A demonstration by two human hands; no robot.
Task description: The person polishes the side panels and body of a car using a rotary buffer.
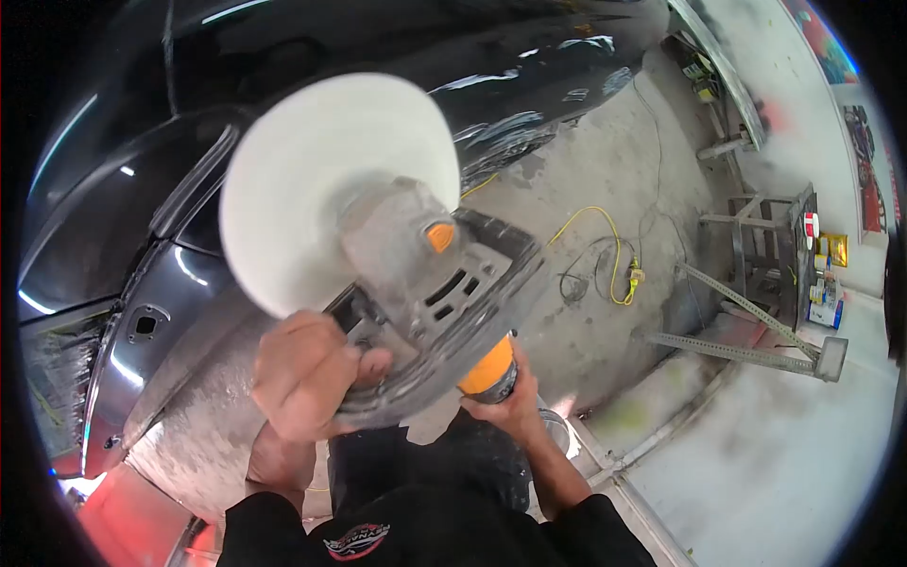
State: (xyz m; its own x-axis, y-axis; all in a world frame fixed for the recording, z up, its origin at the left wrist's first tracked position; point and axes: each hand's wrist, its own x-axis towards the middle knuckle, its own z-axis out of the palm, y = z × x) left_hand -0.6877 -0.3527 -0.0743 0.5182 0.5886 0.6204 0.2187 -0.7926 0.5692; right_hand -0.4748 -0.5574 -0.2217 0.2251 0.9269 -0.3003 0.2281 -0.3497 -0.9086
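A dusty grey power polisher (406, 255) with orange parts is held up before my body, its round white pad (321, 161) facing up and to the left. My left hand (307, 373) is wrapped round the side handle at the polisher's lower left. My right hand (510, 402) grips the orange and black rear end of the tool, lower down and to the right. Behind the pad lies the glossy black car body (312, 57), with whitish smears on its panel near the right end. The pad is apart from the panel.
A yellow cord (614, 269) and a thin dark cable lie on the concrete floor (576, 189). At the right stand a metal stand (746, 350) and a small table (803, 255) with bottles and cans. A bucket (555, 430) is beside my right forearm.
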